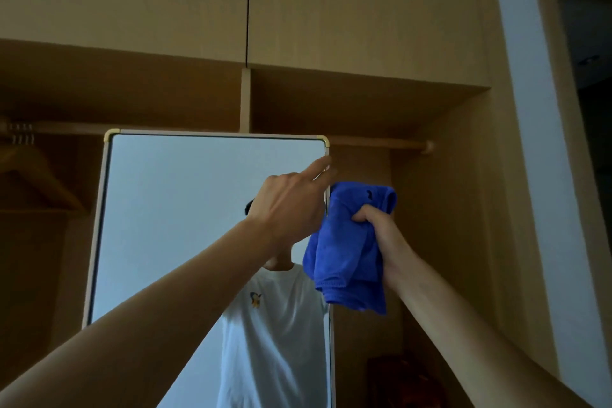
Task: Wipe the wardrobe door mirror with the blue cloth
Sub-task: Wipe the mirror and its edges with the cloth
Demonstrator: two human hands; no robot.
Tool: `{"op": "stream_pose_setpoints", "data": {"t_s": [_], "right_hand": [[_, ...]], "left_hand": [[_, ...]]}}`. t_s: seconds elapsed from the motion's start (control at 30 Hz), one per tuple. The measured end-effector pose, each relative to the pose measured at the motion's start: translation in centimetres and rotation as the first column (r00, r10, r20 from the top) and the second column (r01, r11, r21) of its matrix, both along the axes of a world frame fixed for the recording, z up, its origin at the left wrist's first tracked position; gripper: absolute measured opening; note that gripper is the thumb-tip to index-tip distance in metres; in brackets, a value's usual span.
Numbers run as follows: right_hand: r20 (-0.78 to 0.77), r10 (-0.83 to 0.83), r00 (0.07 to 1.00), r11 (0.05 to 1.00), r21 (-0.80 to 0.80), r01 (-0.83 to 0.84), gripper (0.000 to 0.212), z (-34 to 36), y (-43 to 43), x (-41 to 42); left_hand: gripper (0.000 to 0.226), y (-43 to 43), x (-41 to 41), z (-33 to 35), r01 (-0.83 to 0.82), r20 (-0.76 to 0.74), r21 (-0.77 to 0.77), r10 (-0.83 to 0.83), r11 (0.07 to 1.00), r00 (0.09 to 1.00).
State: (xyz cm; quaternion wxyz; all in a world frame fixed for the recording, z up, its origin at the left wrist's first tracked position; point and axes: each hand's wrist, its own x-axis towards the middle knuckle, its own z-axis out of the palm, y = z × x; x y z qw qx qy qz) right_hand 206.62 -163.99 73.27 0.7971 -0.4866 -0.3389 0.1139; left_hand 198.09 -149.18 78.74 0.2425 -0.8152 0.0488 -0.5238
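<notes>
A home bedroom or dressing corner, told by the open built-in wooden wardrobe (364,26) filling the frame, its hanging rail (381,142) at centre right, wooden hangers (33,169) at far left, and a framed mirror (198,209) at centre.

Head-worn view, angled upward, close before the mirror (185,209).

The mirror (185,209) stands at centre frame, in front of the open wardrobe (364,103). A rail (377,142) runs behind its top edge, with a hanger (36,175) at far left. The left hand (291,205) overlaps the mirror's upper right; the cloth (347,252), in the right hand (381,228), hangs just right of it.
</notes>
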Motion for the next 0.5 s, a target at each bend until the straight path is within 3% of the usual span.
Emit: {"op": "stream_pose_setpoints", "data": {"t_s": [0.27, 0.5], "right_hand": [[-0.007, 0.091, 0.996, 0.995, -0.037, -0.091, 0.019, -1.6, -0.4, 0.7], [-0.073, 0.012, 0.997, 0.994, -0.108, -0.02, 0.016, -3.5, -0.6, 0.9]], "left_hand": [[0.057, 1.1, -0.3, 4.0, 0.016, 0.159, -0.234, 0.023, 0.972, 0.987], [0.043, 1.5, -0.8, 4.6, 0.07, 0.208, -0.273, -0.013, 0.959, 0.978]]}}
